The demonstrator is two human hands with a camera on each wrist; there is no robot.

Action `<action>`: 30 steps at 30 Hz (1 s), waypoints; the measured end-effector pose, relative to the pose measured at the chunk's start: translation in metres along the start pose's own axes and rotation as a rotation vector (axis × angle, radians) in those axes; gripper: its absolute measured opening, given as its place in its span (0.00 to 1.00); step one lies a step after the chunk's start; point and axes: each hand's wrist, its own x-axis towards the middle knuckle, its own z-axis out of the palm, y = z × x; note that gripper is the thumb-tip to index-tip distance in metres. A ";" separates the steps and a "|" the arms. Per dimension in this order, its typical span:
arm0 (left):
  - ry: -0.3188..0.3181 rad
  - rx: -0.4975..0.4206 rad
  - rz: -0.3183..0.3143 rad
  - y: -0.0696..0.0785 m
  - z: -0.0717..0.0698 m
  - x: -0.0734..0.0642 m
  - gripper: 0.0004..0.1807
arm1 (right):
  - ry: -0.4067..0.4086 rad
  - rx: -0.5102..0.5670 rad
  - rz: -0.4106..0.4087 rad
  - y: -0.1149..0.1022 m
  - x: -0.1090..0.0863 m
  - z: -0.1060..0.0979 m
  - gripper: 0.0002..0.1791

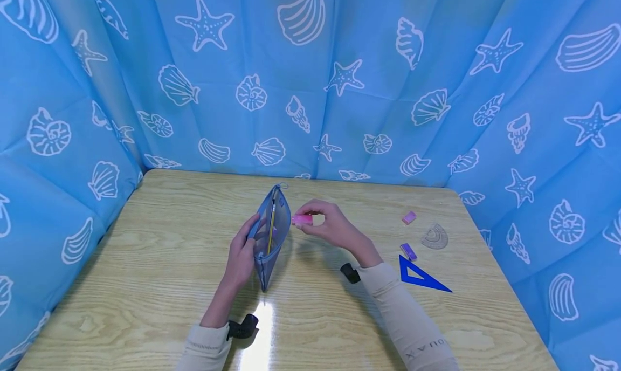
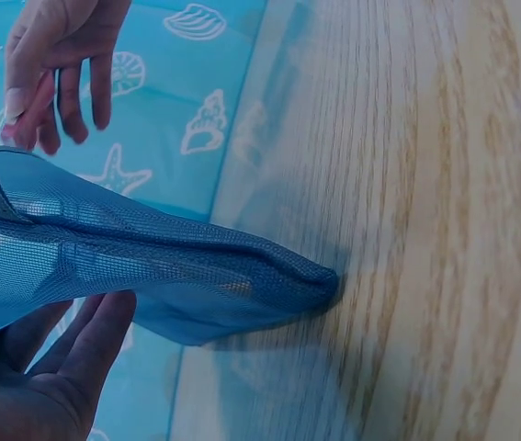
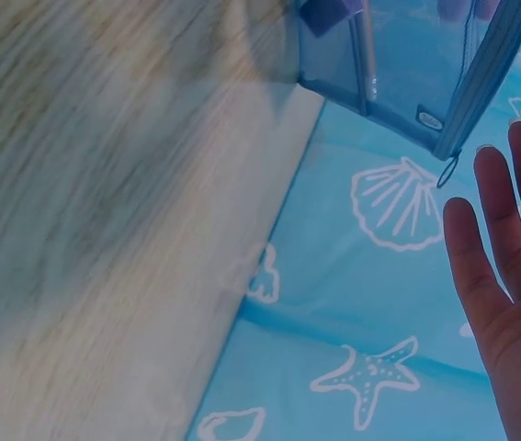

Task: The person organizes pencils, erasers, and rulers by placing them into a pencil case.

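Observation:
A blue mesh zip pouch (image 1: 281, 233) stands unzipped on the table, its mouth spread upward. My left hand (image 1: 240, 258) grips its left side, thumb near the rim. Inside, a yellow pencil (image 1: 271, 231) leans lengthwise, and the right wrist view shows a purple block (image 3: 329, 11) through the mesh. Just beside the pouch's right rim, my right hand (image 1: 332, 225) pinches a small pink eraser (image 1: 303, 219) between thumb and fingers. In the right wrist view, the other fingers (image 3: 494, 220) are spread and the eraser itself is barely in sight.
On the table's right side lie a pink-purple eraser (image 1: 409, 217), a clear protractor (image 1: 435, 236), a purple eraser (image 1: 408, 252) and a blue set square (image 1: 422, 279). A blue shell-print curtain (image 1: 310, 123) borders the wooden table (image 1: 170, 241) at the back and both sides.

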 end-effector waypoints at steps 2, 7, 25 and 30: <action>-0.003 0.000 0.002 0.000 0.000 0.000 0.33 | -0.006 0.000 -0.014 -0.002 0.002 0.000 0.11; -0.006 -0.009 0.005 0.001 0.000 0.001 0.33 | -0.035 -0.020 -0.040 -0.007 0.008 0.001 0.10; -0.016 -0.019 0.002 -0.001 0.001 0.002 0.33 | -0.103 -0.131 -0.094 -0.026 0.027 0.006 0.09; -0.021 -0.012 0.003 -0.001 0.001 0.002 0.33 | -0.112 -0.162 -0.100 -0.027 0.031 0.010 0.10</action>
